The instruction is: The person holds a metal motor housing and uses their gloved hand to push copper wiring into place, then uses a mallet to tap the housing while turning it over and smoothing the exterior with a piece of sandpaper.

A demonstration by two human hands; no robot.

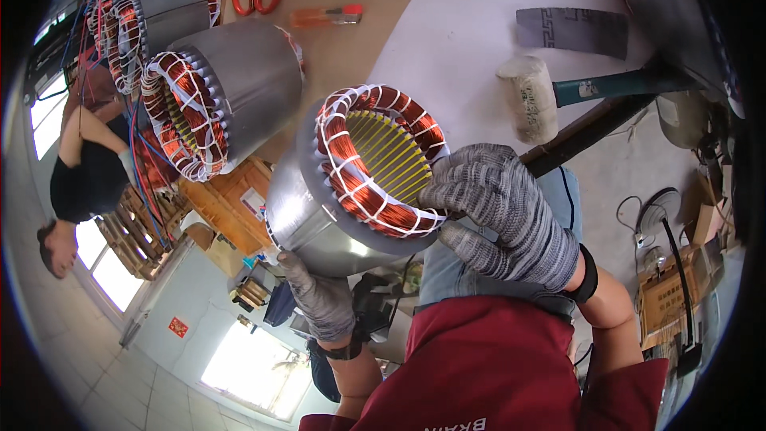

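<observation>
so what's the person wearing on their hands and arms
Both the left hand and right hand wear grey knitted work gloves. A black wristband sits on the right wrist, a dark band on the left. Forearms are bare; red short sleeves.

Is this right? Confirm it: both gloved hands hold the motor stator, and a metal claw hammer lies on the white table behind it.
Not quite. In the head view both hands, left hand and right hand, do hold the stator, but the tool on the white table is a white-headed mallet with a green handle.
</observation>
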